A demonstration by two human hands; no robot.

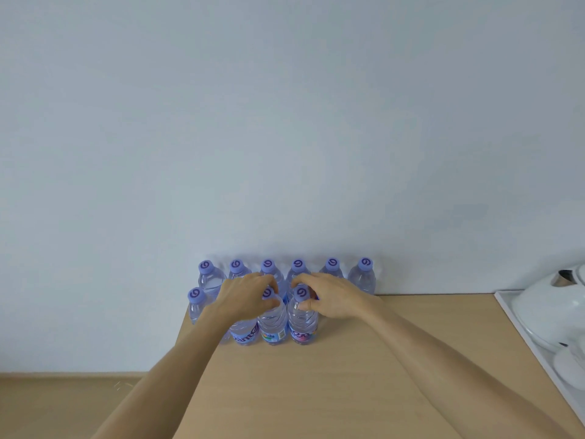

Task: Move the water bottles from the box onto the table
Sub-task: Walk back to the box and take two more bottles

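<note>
Several clear water bottles with purple caps stand upright in two rows on the wooden table [316,391], against the wall. The back row [362,277] runs along the wall; a shorter front row stands before it. My left hand [245,296] is curled over a front-row bottle [272,324], its fingers around the neck just below the cap. My right hand [329,296] grips the neighbouring bottle [302,324] to the right at its shoulder, thumb on the front. The leftmost front bottle [196,307] stands free. No box is in view.
A white tray [519,331] lies along the table's right edge and carries a white kettle [550,308]. The table's left edge runs near the leftmost bottles, with a lower wooden surface [63,403] beyond it. A plain wall stands directly behind the bottles.
</note>
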